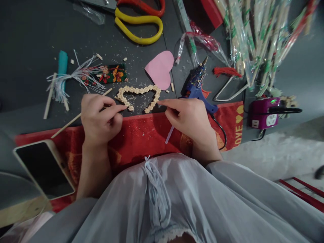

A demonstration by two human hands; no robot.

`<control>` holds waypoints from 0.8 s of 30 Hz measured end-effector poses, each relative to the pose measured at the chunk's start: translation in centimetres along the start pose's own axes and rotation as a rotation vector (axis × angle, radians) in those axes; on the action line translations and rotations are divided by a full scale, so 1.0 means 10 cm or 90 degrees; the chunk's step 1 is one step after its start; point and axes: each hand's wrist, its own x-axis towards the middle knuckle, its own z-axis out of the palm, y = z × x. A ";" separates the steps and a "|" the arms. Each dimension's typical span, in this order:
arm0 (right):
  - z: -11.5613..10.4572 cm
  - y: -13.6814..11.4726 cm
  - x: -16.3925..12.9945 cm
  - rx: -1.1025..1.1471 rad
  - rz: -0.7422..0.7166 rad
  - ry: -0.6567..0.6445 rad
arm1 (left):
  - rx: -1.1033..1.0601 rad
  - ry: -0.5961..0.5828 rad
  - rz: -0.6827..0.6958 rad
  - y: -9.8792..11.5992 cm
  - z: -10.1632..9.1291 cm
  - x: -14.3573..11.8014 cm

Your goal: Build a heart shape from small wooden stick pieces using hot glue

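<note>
An open heart-shaped outline [138,90] of small pale beads or cut pieces lies on the dark table, its gap facing me. My left hand [101,116] is closed, index fingertip and thumb at the outline's left end. A thin wooden stick [67,125] passes behind or through this hand; which, I cannot tell. On the outline's right side, my right hand [189,116] is pinched, its index fingertip touching the beads. A blue glue gun [194,86] lies just beyond my right hand. From beneath that hand pokes a translucent glue stick [169,135]. Behind the outline lies a pink paper heart [160,69].
Scissors [139,30] with red and yellow handles lie at the back. Bundled wrapped sticks [260,40] occupy the back right, near a purple power socket [264,113]. A phone [44,168] rests at left on a red towel [144,135]. A tasselled patterned pouch [113,73] lies left.
</note>
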 end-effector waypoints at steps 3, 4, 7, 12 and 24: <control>0.00 0.00 -0.01 0.001 -0.011 -0.004 | 0.005 -0.028 -0.016 0.00 -0.02 -0.01; 0.00 -0.01 -0.02 0.004 -0.017 -0.005 | 0.006 -0.026 -0.014 0.01 -0.02 -0.01; 0.01 -0.02 -0.02 0.008 -0.030 -0.010 | 0.006 -0.019 -0.008 0.01 -0.03 -0.01; 0.01 -0.04 -0.01 -0.014 -0.029 -0.029 | -0.016 0.033 0.031 0.02 0.00 0.03; 0.00 -0.05 0.00 -0.032 -0.028 -0.039 | -0.014 0.011 -0.003 0.04 0.00 0.03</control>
